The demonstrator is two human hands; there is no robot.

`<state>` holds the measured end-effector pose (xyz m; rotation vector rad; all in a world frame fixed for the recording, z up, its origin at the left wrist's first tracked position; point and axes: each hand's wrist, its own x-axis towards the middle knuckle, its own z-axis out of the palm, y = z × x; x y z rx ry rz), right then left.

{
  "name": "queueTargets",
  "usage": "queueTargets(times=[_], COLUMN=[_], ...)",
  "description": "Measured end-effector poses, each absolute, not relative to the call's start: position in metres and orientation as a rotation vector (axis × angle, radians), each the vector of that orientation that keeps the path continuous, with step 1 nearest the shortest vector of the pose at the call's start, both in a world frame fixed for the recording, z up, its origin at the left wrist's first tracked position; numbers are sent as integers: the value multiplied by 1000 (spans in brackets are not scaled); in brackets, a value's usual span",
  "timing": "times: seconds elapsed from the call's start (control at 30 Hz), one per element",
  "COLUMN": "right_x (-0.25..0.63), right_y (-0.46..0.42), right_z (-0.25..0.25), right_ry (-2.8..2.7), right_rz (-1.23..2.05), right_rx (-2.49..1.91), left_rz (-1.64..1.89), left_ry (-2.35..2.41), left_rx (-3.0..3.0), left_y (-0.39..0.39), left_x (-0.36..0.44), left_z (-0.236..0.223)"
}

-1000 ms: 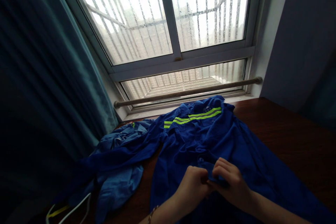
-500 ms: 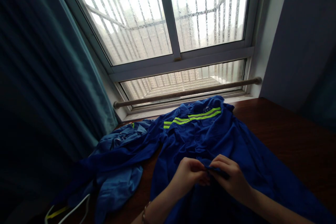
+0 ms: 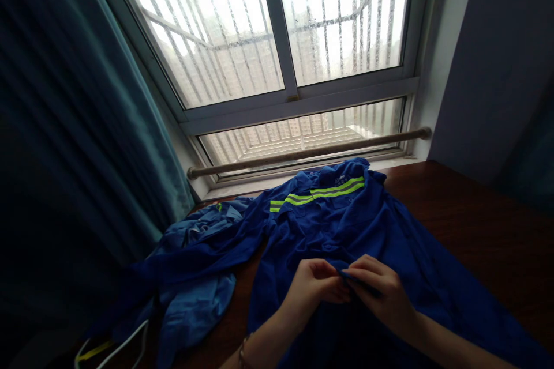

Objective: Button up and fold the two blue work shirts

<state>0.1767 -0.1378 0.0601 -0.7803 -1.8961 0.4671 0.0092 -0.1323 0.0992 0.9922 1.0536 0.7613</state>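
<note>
A dark blue work jacket (image 3: 359,225) with a yellow and grey reflective stripe (image 3: 337,189) across its chest lies spread over a brown wooden table. Its collar points at the window, and its sleeves reach out to the left and right. At the lower part of its front, my left hand (image 3: 318,285) pinches the front edge between thumb and fingers. My right hand (image 3: 378,288) grips the same edge just beside it, fingertips almost touching the left ones. Whether a button is between the fingers is hidden.
Lighter blue clothing (image 3: 197,305) lies crumpled at the left, partly under the jacket's sleeve. A white hanger-like loop (image 3: 123,346) with a yellow strip sits at the lower left. Behind the wooden table (image 3: 467,207) are a metal rail (image 3: 311,154), a barred window and a teal curtain (image 3: 108,98).
My fingers have shifted slightly on the jacket's front edge, the left hand turning a little to the right. The jacket and the other clothing stay where they were.
</note>
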Motion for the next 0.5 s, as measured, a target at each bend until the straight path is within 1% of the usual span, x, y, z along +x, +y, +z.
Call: queueTargets(times=[0.27,0.5], right_x=[177,179], right_y=[-137,-135], right_z=[55,52], right_ry=[-1934,-2069], right_rz=[416,161], right_rx=[-736,-631], left_rz=[810,875], left_ry=[989,986], left_rx=[894,799], left_y=[-136,-136], left_x=[11,11], left_z=[98,87])
